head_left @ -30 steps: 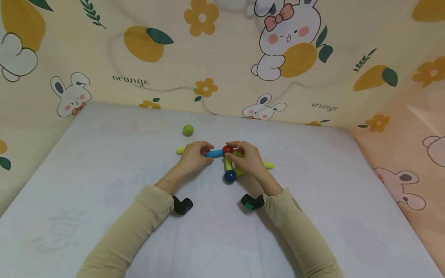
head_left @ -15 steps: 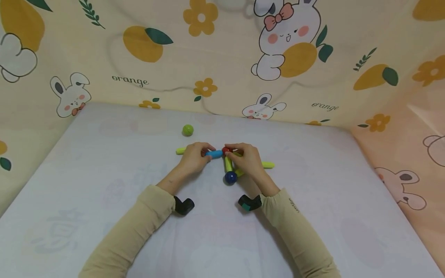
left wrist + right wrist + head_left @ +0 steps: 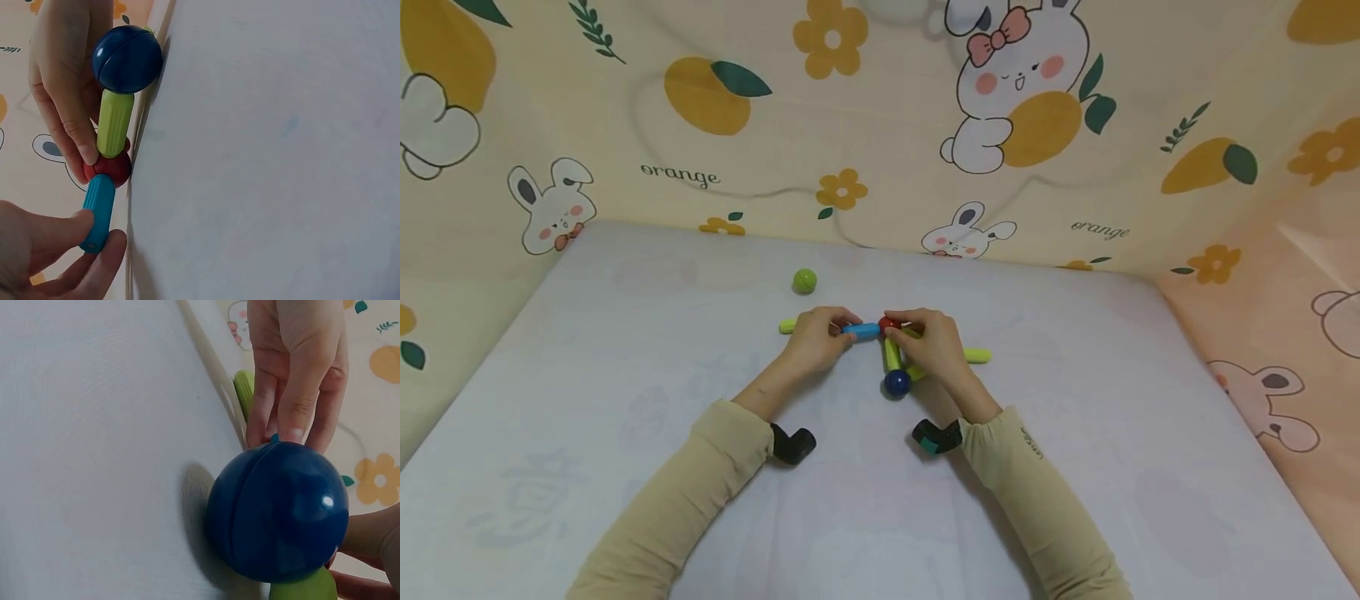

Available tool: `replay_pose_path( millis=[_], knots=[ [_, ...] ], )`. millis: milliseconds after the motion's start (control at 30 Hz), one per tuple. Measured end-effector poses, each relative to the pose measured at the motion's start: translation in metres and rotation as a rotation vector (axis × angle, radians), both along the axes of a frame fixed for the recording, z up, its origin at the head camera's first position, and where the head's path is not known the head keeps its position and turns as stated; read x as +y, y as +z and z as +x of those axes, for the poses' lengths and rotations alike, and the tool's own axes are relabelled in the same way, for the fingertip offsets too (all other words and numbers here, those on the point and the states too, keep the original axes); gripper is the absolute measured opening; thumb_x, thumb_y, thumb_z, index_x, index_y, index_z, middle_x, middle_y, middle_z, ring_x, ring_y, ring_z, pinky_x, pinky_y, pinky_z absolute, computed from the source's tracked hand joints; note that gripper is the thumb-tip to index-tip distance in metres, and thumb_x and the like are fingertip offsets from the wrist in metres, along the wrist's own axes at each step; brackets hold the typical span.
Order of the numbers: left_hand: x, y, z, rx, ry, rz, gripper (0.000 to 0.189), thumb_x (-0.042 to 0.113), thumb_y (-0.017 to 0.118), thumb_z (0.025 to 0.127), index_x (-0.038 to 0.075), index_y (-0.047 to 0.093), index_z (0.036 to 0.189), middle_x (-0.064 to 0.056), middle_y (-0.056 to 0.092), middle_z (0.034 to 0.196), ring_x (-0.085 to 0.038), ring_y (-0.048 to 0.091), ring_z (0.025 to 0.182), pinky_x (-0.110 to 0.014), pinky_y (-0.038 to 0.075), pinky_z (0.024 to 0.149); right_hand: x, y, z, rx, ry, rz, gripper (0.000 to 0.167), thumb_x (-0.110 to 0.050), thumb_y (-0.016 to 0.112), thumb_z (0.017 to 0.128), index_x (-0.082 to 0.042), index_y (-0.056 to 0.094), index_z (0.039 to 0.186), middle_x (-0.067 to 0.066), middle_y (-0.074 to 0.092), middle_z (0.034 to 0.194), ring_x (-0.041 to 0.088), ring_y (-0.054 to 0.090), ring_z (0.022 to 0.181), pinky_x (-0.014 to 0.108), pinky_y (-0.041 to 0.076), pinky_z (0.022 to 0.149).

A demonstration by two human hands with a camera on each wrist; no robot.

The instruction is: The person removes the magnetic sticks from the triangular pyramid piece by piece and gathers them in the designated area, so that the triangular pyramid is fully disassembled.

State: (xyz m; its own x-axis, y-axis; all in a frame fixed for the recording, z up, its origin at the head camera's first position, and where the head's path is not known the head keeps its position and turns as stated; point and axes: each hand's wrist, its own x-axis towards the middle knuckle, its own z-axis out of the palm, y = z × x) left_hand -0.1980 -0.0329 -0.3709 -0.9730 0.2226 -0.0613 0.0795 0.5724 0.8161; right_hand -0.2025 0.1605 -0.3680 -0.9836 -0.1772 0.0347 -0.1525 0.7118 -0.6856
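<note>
Thumb and fingers of my left hand (image 3: pixel 820 340) pinch a short light-blue rod (image 3: pixel 862 331). Its far end meets a red ball (image 3: pixel 889 324), which my right hand (image 3: pixel 936 343) grips between thumb and fingertips. From the red ball a yellow-green rod (image 3: pixel 114 125) runs to a dark blue ball (image 3: pixel 897 383), nearer the body in the head view. That blue ball looms large in the right wrist view, with another yellow-green rod (image 3: pixel 304 587) joined to it. More of the joined pieces are hidden behind the right hand.
A light-green ball (image 3: pixel 805 281) lies on the white-covered table (image 3: pixel 865 517) beyond the left hand. One yellow-green rod (image 3: pixel 787 326) pokes out past the left hand, and another rod (image 3: pixel 977 356) past the right. A patterned cloth (image 3: pixel 760 142) hangs behind.
Both hands keep their hold. The right hand has shifted slightly, now covering more of the red ball, and the dark blue ball has moved marginally toward the body.
</note>
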Motion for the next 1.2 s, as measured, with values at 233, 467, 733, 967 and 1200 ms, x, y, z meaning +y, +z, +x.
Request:
replay_pose_path(
  millis=[233, 467, 733, 967, 1200],
  knots=[
    [-0.019, 0.002, 0.005, -0.016, 0.013, 0.033, 0.024, 0.009, 0.062, 0.092, 0.005, 0.068, 0.115, -0.012, 0.067, 0.112, -0.023, 0.059, 0.095, -0.035, 0.049, 0.085, 0.0, 0.002, -0.001, -0.016, -0.008, 0.007, 0.032, -0.023, 0.067, 0.091, -0.015, 0.067, 0.122, 0.013, 0.066, 0.12, 0.026, 0.061, 0.101, 0.038, 0.052, 0.084],
    [-0.039, 0.003, 0.009, -0.035, 0.001, 0.071, 0.025, 0.013, 0.065, 0.091, 0.009, 0.068, 0.115, -0.01, 0.067, 0.115, -0.024, 0.06, 0.101, -0.037, 0.047, 0.09, 0.002, 0.003, 0.0, -0.054, -0.03, 0.007, 0.033, -0.024, 0.066, 0.091, -0.016, 0.066, 0.123, 0.013, 0.063, 0.123, 0.026, 0.059, 0.103, 0.038, 0.052, 0.086],
    [-0.06, 0.003, 0.015, -0.04, -0.001, 0.067, 0.029, 0.012, 0.066, 0.09, 0.008, 0.067, 0.118, -0.012, 0.063, 0.124, -0.029, 0.06, 0.108, -0.041, 0.045, 0.095, 0.0, 0.002, -0.001, -0.074, -0.044, 0.0, 0.031, -0.025, 0.067, 0.091, -0.018, 0.068, 0.122, 0.012, 0.063, 0.122, 0.025, 0.059, 0.102, 0.036, 0.052, 0.083],
    [-0.076, 0.0, 0.018, -0.004, -0.002, 0.01, 0.03, 0.013, 0.068, 0.088, 0.007, 0.068, 0.118, -0.014, 0.064, 0.122, -0.028, 0.06, 0.101, -0.036, 0.045, 0.088, 0.0, 0.001, 0.0, -0.057, -0.035, -0.01, 0.032, -0.024, 0.067, 0.091, -0.017, 0.068, 0.122, 0.011, 0.064, 0.121, 0.024, 0.059, 0.099, 0.033, 0.052, 0.081],
    [-0.085, -0.003, 0.019, -0.035, -0.01, -0.017, 0.029, 0.014, 0.069, 0.088, 0.005, 0.069, 0.115, -0.017, 0.065, 0.118, -0.028, 0.059, 0.098, -0.037, 0.044, 0.087, 0.0, 0.001, 0.001, -0.065, -0.034, -0.022, 0.032, -0.023, 0.067, 0.09, -0.017, 0.067, 0.122, 0.011, 0.064, 0.122, 0.024, 0.059, 0.099, 0.032, 0.053, 0.079]
  ],
)
